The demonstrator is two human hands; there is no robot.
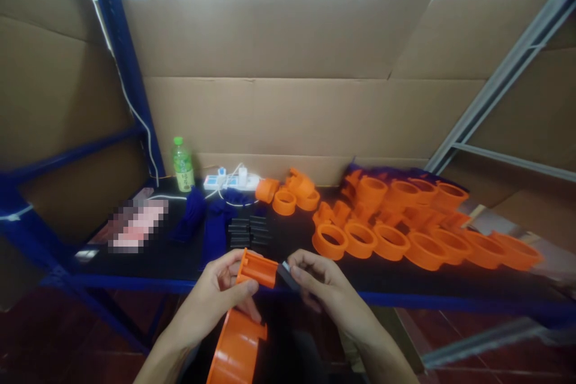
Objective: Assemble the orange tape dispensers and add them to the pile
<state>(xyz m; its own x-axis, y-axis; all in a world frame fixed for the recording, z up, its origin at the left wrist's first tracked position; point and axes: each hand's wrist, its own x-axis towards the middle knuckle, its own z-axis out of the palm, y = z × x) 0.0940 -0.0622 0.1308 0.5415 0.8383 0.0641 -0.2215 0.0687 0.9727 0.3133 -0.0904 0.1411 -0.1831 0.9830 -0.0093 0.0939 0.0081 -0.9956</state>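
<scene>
My left hand is closed round an orange plastic part, which has a wide ring at the bottom and a grooved, trough-like arm on top. Between the fingertips of my right hand is a small dark grey strip-like piece with a pale end. It is at the right end of the orange arm; whether the two touch I cannot tell. Both hands are in front of the shelf edge. Just beyond them, several black pieces lie in stacked rows on the black shelf top.
Rows of orange ring parts cover the right of the shelf, with a smaller orange group at the back. A power strip with white cables, a green-capped bottle and blue gloves are on the left. Blue posts and cardboard walls enclose it.
</scene>
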